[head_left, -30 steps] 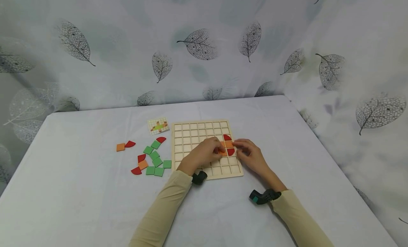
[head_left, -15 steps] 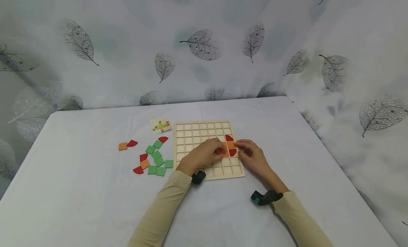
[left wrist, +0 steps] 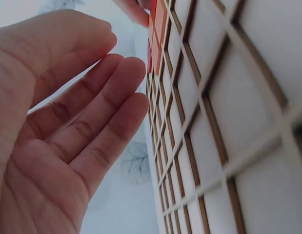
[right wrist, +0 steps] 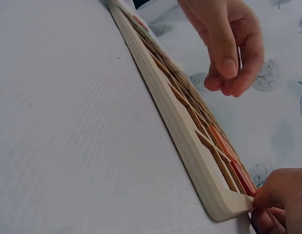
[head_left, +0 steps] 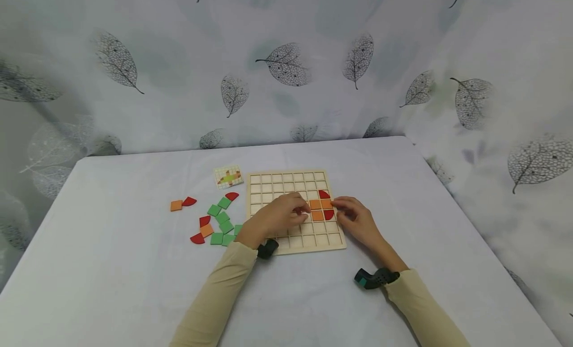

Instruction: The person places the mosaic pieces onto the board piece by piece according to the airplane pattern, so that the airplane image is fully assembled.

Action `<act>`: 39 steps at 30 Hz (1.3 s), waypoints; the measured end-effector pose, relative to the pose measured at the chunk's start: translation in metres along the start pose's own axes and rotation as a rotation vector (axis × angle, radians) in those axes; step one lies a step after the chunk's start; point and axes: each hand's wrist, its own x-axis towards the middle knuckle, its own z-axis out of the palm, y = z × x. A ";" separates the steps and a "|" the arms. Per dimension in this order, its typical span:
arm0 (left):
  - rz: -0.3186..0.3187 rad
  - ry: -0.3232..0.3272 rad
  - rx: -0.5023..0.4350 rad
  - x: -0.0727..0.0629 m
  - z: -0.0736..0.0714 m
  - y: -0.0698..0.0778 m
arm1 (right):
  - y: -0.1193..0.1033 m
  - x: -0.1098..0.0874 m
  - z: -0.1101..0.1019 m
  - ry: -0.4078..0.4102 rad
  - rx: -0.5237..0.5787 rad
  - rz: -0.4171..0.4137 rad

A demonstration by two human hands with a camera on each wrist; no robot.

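Observation:
A wooden grid board (head_left: 332, 241) lies on the table. Near its right side sit three orange square tiles (head_left: 317, 216), with one red quarter-circle tile (head_left: 324, 194) above them and another red quarter-circle tile (head_left: 329, 215) below. My left hand (head_left: 283, 213) hovers over the middle of the board, left of the orange tiles; in the left wrist view its fingers (left wrist: 109, 112) are loosely bent and hold nothing. At the board's right rim, my right hand (head_left: 355, 220) grips the edge with thumb and fingertips, beside the right-hand orange tile.
Left of the board lie several green square tiles (head_left: 226, 226), loose red quarter-circle tiles (head_left: 197, 238) and two orange tiles (head_left: 176, 206). A small pattern card (head_left: 229, 177) rests by the board's upper left corner. Leaf-print cloth (head_left: 286, 103) hangs behind the white table.
My left hand has let go of the lower-left orange tile, now seated in its cell, and drawn back left. My right hand stays at the board's edge. The whole view has shifted slightly.

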 end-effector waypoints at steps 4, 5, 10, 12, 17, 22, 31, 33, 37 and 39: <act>0.003 0.000 0.020 -0.007 -0.006 -0.004 | -0.001 0.000 0.000 -0.002 0.004 0.006; 0.003 0.001 0.025 -0.009 -0.008 -0.005 | -0.001 0.000 0.000 -0.004 0.004 0.010; 0.015 0.011 0.049 -0.015 -0.014 -0.008 | 0.000 0.000 -0.001 -0.004 -0.004 0.020; 0.017 0.017 0.055 -0.019 -0.016 -0.009 | 0.001 0.001 -0.002 0.001 -0.006 0.015; 0.018 0.038 0.075 -0.027 -0.020 -0.015 | 0.001 0.000 -0.002 0.008 0.009 -0.004; -0.007 0.070 0.102 -0.037 -0.026 -0.022 | 0.000 0.000 0.000 0.009 0.014 -0.011; -0.014 0.097 0.110 -0.057 -0.038 -0.033 | -0.002 0.000 0.000 0.006 0.016 -0.013; -0.030 0.095 0.091 -0.062 -0.039 -0.037 | -0.001 0.000 0.001 0.007 0.017 -0.016; -0.074 0.087 0.072 -0.072 -0.043 -0.045 | 0.000 -0.001 0.002 0.018 0.015 -0.033; -0.094 0.081 0.074 -0.077 -0.045 -0.049 | 0.001 -0.001 0.002 0.023 0.017 -0.041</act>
